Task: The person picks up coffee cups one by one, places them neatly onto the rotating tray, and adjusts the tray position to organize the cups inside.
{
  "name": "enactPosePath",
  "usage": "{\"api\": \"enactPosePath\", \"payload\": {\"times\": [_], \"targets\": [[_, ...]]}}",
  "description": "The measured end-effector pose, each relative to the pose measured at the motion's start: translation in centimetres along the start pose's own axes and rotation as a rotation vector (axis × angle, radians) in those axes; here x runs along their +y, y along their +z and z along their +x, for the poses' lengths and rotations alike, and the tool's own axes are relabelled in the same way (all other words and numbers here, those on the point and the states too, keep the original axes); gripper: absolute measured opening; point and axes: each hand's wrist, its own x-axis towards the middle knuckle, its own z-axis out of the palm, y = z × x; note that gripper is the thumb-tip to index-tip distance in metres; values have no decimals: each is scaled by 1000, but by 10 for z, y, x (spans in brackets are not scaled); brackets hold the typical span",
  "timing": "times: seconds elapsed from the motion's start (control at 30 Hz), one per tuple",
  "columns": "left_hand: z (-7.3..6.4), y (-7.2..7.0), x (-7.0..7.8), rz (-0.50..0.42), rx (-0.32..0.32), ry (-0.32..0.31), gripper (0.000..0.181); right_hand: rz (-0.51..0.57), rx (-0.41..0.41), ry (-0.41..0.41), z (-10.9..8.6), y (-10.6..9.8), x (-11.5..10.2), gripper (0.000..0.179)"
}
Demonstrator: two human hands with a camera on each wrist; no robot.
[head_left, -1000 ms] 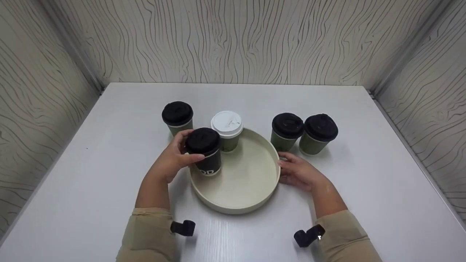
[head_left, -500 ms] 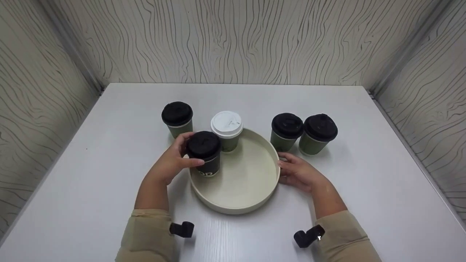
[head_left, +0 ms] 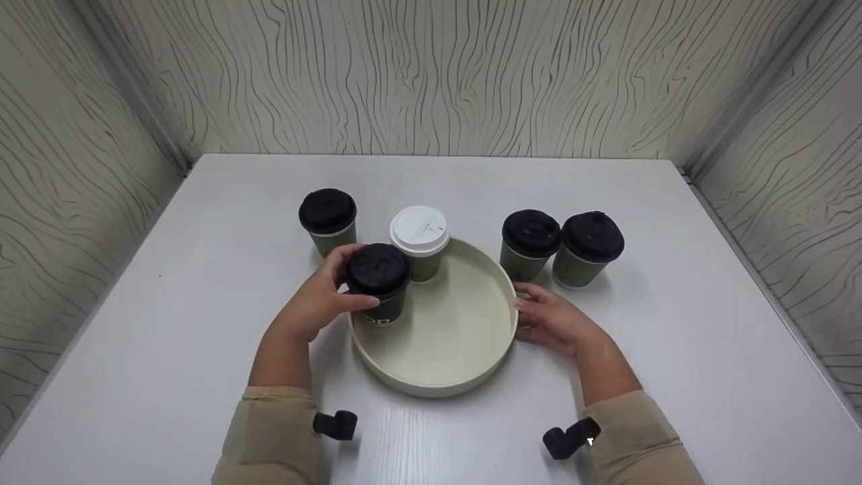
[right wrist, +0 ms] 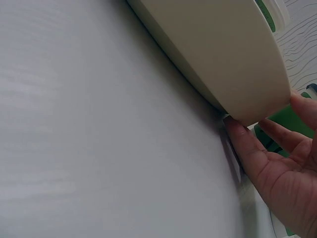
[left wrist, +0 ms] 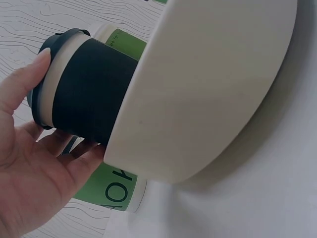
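Note:
My left hand (head_left: pixel 316 296) grips a black paper coffee cup (head_left: pixel 387 310) with a black lid, at the left side of a round cream tray (head_left: pixel 444 337). In the left wrist view, the thumb lies on the rim of the black lid (left wrist: pixel 64 44) and the fingers curl round the far side; the tray wall hides the cup's base. My right hand (head_left: pixel 552 316) holds the tray's right edge, the thumb at the rim and fingers against the lower wall (right wrist: pixel 247 89). Behind the black cup, a green cup with a white lid (head_left: pixel 419 229) stands upright in the tray.
A black-lidded green cup (head_left: pixel 330 215) stands on the white table (head_left: pixel 168 337) behind my left hand. Two more, a nearer-in cup (head_left: pixel 525 263) and an outer cup (head_left: pixel 579 266), stand side by side beyond my right hand. Patterned walls (head_left: pixel 431 81) border the table.
The black cup in my left hand has shifted slightly down and toward me, mostly in the first half second. My right hand and the tray look still.

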Motion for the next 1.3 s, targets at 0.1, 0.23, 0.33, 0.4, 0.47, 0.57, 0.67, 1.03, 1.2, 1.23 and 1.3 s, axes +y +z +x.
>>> {"api": "enactPosePath", "payload": {"times": [0.1,0.23,0.33,0.4,0.47,0.57,0.67,1.03,1.2,1.23,1.3], "targets": [[-1,0,0,-2,-2,-3,84,5,3,-1,0,0,1,54],[-1,0,0,-6,-7,0,84,11,6,-2,1,0,1,54],[-1,-1,-1,-9,-10,1,84,6,9,-1,1,0,2,54],[-1,-2,-1,-4,-10,-5,84,7,8,-2,1,0,2,54],[-2,-3,-1,-1,-12,-9,84,9,7,-3,0,0,1,54],[-2,-4,0,7,-13,-10,83,17,5,-5,0,0,1,54],[-2,-4,1,9,-15,-6,83,18,7,-5,0,0,1,54],[0,-5,0,-11,-18,26,81,16,12,-2,1,0,2,53],[-2,-6,4,-2,-22,26,84,7,12,5,1,-1,1,55],[-3,-7,5,0,-23,32,84,6,13,7,1,-1,1,55],[-3,-9,7,4,-21,48,82,5,14,9,0,-1,1,55]]}}
